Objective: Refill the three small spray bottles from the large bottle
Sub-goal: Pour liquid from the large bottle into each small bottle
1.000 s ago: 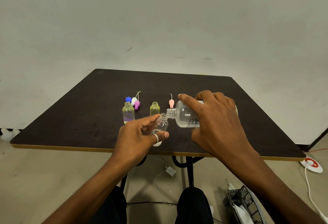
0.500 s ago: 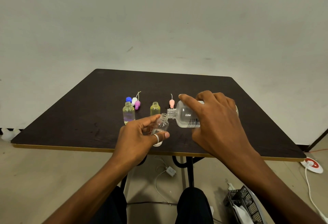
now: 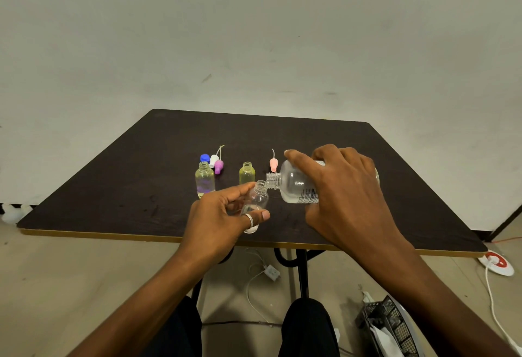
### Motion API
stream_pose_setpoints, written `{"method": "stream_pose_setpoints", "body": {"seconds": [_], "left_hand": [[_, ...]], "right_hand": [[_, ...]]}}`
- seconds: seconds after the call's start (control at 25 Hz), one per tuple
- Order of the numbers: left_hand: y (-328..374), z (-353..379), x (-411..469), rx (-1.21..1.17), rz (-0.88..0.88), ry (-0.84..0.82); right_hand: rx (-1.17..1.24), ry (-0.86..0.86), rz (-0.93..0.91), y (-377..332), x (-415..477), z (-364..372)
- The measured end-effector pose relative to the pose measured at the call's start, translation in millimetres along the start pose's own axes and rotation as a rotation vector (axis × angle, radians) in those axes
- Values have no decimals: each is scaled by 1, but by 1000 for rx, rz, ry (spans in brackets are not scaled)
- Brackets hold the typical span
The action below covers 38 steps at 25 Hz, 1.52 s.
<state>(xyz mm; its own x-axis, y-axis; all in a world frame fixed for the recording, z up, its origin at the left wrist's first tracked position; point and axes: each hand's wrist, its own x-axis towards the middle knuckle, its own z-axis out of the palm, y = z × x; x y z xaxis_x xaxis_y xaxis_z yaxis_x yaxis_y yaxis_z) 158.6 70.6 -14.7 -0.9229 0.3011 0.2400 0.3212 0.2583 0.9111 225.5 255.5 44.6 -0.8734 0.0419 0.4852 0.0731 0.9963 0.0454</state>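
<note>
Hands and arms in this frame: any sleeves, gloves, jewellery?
No sleeves, gloves or watch show on either arm; both are bare as far up as the frame shows. The left hand wears a silver ring on the thumb. The right hand shows no ring.

Dark square table (image 3: 127, 187), plain pale wall (image 3: 254, 31) behind, beige floor (image 3: 70, 272) beneath.
</note>
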Motion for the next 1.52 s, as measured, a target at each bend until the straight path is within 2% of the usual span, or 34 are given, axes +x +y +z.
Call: {"method": "stream_pose_setpoints", "body": {"seconds": [1.52], "left_hand": [[1,0,-1,-14,-8,-13]], "right_hand": [[-14,-14,3,-2,0,-4]]}}
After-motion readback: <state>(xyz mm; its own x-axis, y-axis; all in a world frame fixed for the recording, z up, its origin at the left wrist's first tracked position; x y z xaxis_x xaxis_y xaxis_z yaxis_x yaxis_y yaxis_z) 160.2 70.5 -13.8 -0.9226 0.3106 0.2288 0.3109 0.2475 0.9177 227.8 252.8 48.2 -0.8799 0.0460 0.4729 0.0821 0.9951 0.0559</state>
